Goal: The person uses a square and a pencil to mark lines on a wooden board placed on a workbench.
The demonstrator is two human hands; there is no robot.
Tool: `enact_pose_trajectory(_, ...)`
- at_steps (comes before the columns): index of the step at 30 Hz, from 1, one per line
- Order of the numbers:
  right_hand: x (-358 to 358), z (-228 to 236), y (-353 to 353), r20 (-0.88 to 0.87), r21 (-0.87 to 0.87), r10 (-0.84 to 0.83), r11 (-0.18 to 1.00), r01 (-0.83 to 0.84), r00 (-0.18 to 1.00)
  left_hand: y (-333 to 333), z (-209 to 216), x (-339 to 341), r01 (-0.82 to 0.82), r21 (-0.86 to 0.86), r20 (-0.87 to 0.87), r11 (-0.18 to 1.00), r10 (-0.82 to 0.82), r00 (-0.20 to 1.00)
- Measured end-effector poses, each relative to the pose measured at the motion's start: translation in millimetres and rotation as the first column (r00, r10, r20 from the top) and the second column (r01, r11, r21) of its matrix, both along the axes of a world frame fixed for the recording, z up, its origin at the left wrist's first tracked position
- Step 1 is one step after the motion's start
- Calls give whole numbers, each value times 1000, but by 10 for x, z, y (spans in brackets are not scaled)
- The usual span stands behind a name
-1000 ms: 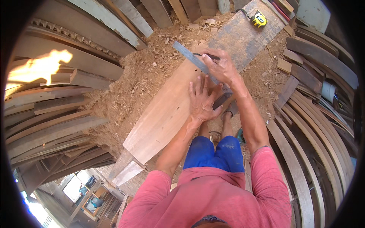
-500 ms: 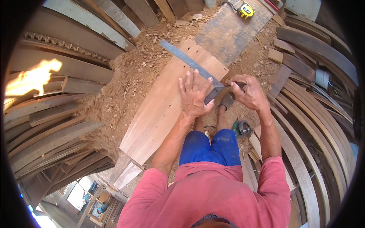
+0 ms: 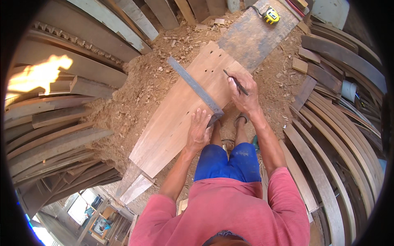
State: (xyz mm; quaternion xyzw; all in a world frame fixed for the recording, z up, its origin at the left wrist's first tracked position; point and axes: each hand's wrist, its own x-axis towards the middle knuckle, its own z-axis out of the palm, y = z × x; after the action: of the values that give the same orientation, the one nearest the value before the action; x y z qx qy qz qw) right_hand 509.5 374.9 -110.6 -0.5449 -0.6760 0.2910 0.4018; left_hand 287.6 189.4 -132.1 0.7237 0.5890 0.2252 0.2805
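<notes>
A long tapered wooden board point(image 3: 164, 135) with several small dark holes lies slanting in front of me. Across it rests a metal try square point(image 3: 191, 82), its blade pointing to the far left. My left hand point(image 3: 198, 129) is at the square's stock by the board's near edge, fingers stretched along the wood and thumb beside the stock. Pinched in my right hand point(image 3: 245, 92) is a dark pencil point(image 3: 238, 84), held above the board's right part with its tip toward the far left.
A yellow and black tape measure point(image 3: 271, 15) sits on a worn plank point(image 3: 250, 39) beyond the board. Wood chips and sawdust point(image 3: 139, 88) cover the ground. Stacked planks point(image 3: 61, 119) line the left, and more timber point(image 3: 336, 164) lies at right. A green power tool point(image 3: 255, 143) is partly hidden by my right forearm.
My left hand and the try square have shifted along the board toward the lower left. My right hand has moved from the board's near corner leftward and up over its surface, still gripping the pencil.
</notes>
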Motion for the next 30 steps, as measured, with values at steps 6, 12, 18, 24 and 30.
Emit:
enact_pose_trajectory(6,-37,-51,44,-99,-87,-6,996,-3,995,9,-34,84,-15,19,-46,1000,16,999)
enact_pose_trajectory(12,146,111,89,33,111,-266,959,261,963,3,-79,45,11,57,-47,998,-9,999)
enact_pose_trajectory(18,43,51,-899,43,-535,-324,791,296,945,31,-60,42,34,79,-81,996,-28,996)
enact_pose_trajectory(24,-616,-332,-1580,-371,-758,-463,652,25,805,40,-142,19,69,132,-68,989,-61,996)
enact_pose_trajectory(30,-304,-527,-1543,-353,-614,-531,753,237,771,89,-10,-41,98,19,61,995,-99,993)
